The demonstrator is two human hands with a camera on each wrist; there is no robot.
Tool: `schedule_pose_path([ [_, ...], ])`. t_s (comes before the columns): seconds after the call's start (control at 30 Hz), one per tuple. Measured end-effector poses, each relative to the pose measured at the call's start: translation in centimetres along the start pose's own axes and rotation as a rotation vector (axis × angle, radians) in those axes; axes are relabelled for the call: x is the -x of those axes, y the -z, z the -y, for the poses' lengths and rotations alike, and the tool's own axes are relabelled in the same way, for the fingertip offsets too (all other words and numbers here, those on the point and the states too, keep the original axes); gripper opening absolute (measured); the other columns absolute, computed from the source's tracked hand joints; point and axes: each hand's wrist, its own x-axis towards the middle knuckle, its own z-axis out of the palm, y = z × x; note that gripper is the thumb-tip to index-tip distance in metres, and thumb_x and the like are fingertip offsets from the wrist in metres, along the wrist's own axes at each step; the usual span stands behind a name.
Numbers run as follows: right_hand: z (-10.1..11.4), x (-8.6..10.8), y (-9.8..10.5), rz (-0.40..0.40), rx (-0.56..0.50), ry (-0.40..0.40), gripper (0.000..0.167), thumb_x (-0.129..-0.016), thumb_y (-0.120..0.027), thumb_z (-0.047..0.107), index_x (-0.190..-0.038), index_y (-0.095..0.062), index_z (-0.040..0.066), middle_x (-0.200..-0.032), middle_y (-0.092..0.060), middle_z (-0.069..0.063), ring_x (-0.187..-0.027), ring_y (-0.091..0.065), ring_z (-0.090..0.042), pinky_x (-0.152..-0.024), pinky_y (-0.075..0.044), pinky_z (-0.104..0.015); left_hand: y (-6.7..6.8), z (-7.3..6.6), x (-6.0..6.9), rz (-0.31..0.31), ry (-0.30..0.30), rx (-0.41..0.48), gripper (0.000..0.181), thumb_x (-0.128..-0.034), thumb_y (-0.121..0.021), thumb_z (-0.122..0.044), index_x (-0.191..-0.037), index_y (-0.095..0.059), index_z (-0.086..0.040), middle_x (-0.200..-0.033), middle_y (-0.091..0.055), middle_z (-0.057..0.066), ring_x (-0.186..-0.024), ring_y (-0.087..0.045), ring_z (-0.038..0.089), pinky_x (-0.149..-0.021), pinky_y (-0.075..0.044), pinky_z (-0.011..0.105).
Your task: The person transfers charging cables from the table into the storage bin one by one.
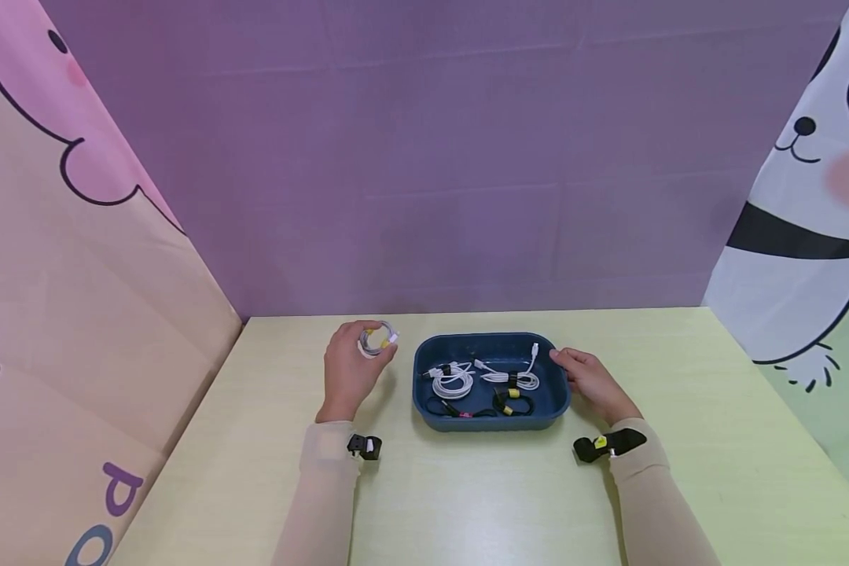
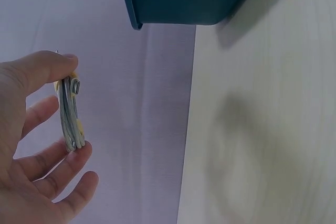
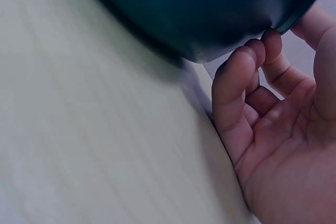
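Observation:
My left hand (image 1: 352, 369) pinches a coiled white-grey cable (image 1: 365, 347) with yellow bands, held above the table left of a blue tray. In the left wrist view the coiled cable (image 2: 68, 111) sits edge-on between thumb and fingers. My right hand (image 1: 596, 383) grips the right rim of the blue tray (image 1: 491, 424), thumb on top and fingers curled beneath, as the right wrist view shows. Inside the tray lie two white coiled cables, one at the left (image 1: 453, 385) and another at the right (image 1: 520, 380), each with a black tie. Nearer the front are dark cables (image 1: 515, 407) with yellow and red bands.
The pale wooden table (image 1: 481, 503) extends around the tray. A purple cloth (image 1: 453, 157) hangs behind its back edge. Printed cloths stand at the left (image 1: 113, 314) and right (image 1: 806, 299). A black wrist camera (image 1: 365, 446) is strapped to the left sleeve.

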Motion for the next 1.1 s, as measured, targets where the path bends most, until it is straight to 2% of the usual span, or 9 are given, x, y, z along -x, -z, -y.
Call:
schedule_pose_path([
  [0.3,-0.1,0.0,0.0,-0.011,0.001,0.000,0.034,-0.105,-0.055,0.044,-0.091,-0.062,0.013,-0.089,-0.059,0.008,-0.084,-0.060,-0.008,-0.081,-0.054,-0.024,-0.2,-0.7,0.1,0.014,0.006,-0.008,0.043,-0.0841,-0.084,-0.030,-0.121,-0.072,-0.011,-0.126,-0.067,0.012,-0.122,-0.060,0.033,-0.107,-0.043,0.052],
  [1.1,0.2,0.1,-0.1,-0.001,-0.005,-0.008,0.034,-0.106,-0.054,0.043,-0.092,-0.062,0.012,-0.089,-0.058,0.008,-0.085,-0.059,-0.008,-0.080,-0.053,-0.024,-0.4,-1.3,0.4,-0.002,-0.051,-0.014,0.042,-0.0826,-0.085,-0.027,-0.118,-0.073,-0.009,-0.124,-0.068,0.014,-0.120,-0.061,0.035,-0.105,-0.045,0.053],
])
